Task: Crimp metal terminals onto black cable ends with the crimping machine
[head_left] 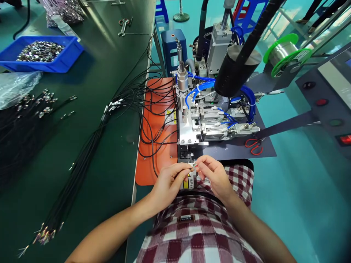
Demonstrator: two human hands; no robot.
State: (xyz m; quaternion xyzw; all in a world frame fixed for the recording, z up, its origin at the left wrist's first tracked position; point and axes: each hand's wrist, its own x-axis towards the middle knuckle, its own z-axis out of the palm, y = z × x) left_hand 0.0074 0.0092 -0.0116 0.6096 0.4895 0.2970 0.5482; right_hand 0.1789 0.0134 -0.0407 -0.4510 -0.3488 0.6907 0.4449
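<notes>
Near the front of the machine (189,128), my left hand (172,179) pinches the end of a black cable between thumb and fingers. Facing it, my right hand (215,175) has its fingertips closed on the thin coloured wires at that cable end, with a bit of red and white showing. The fingertips of both hands almost meet. Just below them is a yellow and white label (189,181). Black cables loop over the orange plate (142,175) to the left of the machine.
A cable bundle (85,160) lies on the dark green table (115,204). Farther back are a blue bin (61,65) of metal parts and wrenches (124,27). Red-handled scissors (255,147), a wire spool (285,54) and a control panel (329,98) are to the right.
</notes>
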